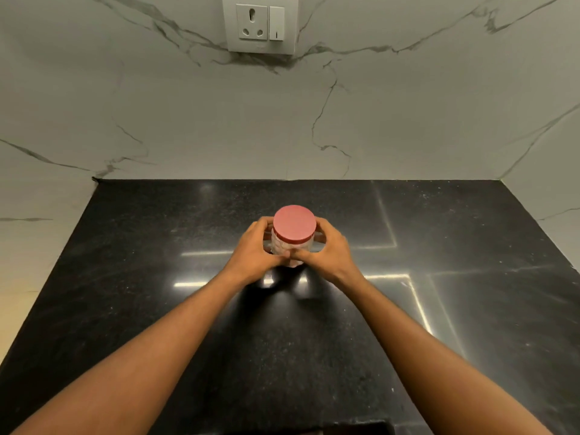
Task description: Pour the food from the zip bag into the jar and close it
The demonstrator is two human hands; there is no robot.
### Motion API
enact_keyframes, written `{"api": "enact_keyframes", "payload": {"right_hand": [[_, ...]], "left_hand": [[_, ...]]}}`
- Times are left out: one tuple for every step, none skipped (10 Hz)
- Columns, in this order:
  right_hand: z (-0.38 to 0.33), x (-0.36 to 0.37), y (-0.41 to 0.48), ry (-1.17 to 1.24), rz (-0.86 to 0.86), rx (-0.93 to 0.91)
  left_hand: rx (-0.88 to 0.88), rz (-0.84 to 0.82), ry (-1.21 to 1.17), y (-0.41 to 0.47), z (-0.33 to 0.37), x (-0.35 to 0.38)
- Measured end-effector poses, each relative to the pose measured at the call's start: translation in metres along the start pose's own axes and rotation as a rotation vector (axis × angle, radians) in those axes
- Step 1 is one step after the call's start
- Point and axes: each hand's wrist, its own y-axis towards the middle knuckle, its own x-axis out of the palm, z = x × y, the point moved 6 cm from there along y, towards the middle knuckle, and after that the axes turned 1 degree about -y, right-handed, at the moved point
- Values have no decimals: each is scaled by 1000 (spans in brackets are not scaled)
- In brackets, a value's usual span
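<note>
Both hands, left hand (254, 249) and right hand (329, 251), wrapped around lidded jar (290, 246).

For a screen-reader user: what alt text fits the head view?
Both hands, left hand and right hand, wrap around a clear jar with a red lid on it, standing on a black countertop. A marble wall with a power socket rises behind.
</note>
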Motion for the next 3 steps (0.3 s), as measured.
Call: {"api": "enact_keyframes", "payload": {"right_hand": [[-1, -2, 17, 28, 20, -3], [0, 1, 25, 49, 11, 7], [0, 3, 23, 93, 15, 2]], "left_hand": [[-18, -20, 23, 20, 5, -2], [-34, -40, 59, 27, 9, -5], [-44, -36, 18, 25, 6, -4]]}}
